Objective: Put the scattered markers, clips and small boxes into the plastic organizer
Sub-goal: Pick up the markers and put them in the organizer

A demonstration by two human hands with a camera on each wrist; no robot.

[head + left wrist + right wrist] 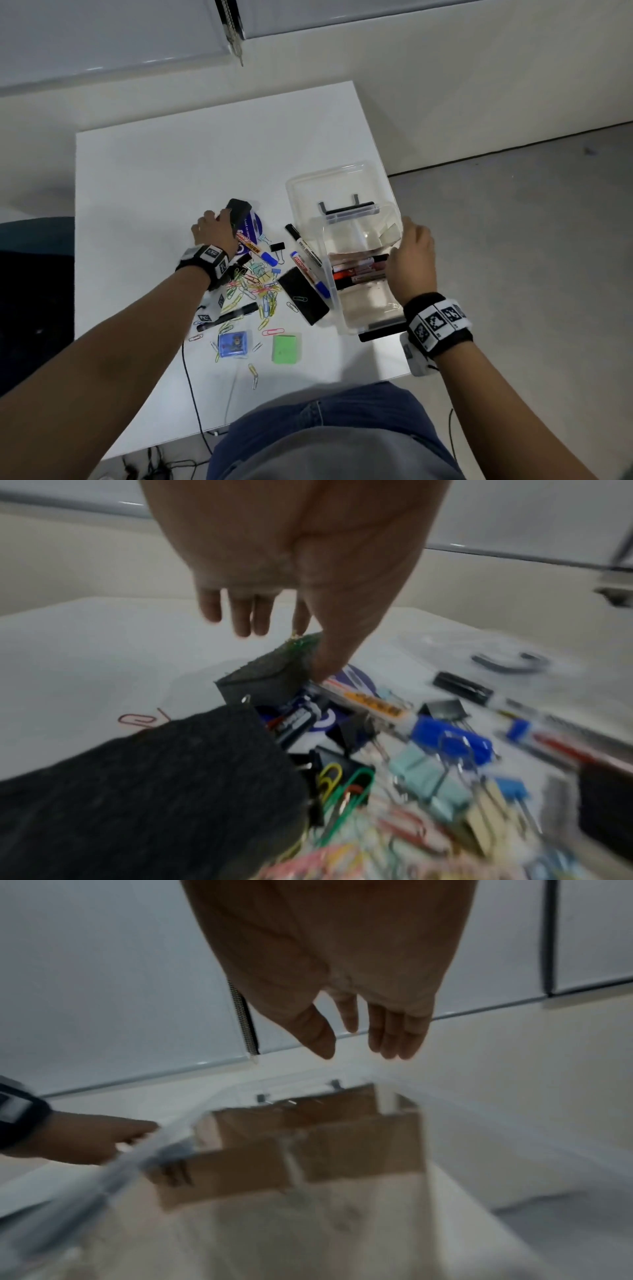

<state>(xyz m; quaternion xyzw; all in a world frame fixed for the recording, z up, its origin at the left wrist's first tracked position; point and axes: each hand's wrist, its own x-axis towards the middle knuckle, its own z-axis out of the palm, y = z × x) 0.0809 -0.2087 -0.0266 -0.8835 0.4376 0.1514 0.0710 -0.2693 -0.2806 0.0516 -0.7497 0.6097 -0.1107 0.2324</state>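
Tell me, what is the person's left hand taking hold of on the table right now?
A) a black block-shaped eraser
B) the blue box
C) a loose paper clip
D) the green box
A: the left hand has its thumb and fingers closing on the black block-shaped eraser at the far side of the clutter, while the green box and blue box lie untouched near the person.

Clear plastic organizer [342,192] is sitting open at the table's right edge, several markers [359,270] lying in its middle compartment; paper clips [253,291], binder clips [277,247] and markers are lying scattered left of it.
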